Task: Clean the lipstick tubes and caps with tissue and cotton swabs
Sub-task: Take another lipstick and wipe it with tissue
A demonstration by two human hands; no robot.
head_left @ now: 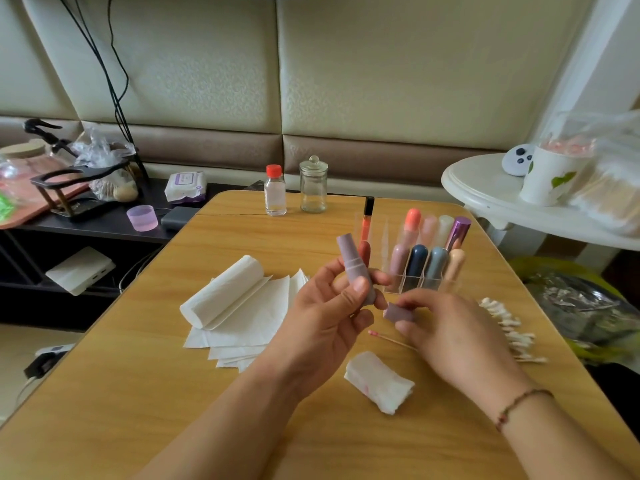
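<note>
We pinch a mauve tube (356, 268) in our left hand (332, 306) and its cap (398, 312) in our right hand (446, 327); a stained swab (388, 339) and tissue (379, 381) suggest cleaning is underway, with more tubes seemingly waiting in the rack (415, 282).

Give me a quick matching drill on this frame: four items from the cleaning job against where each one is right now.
Items:
1. mauve lipstick tube
2. mauve cap
3. used cotton swab
4. crumpled tissue

Places:
A. on the table nearest the camera, between the forearms
B. held in the left hand
C. lying on the table under the right hand
D. pinched in the right hand

Pairs: 1-B, 2-D, 3-C, 4-A
</note>
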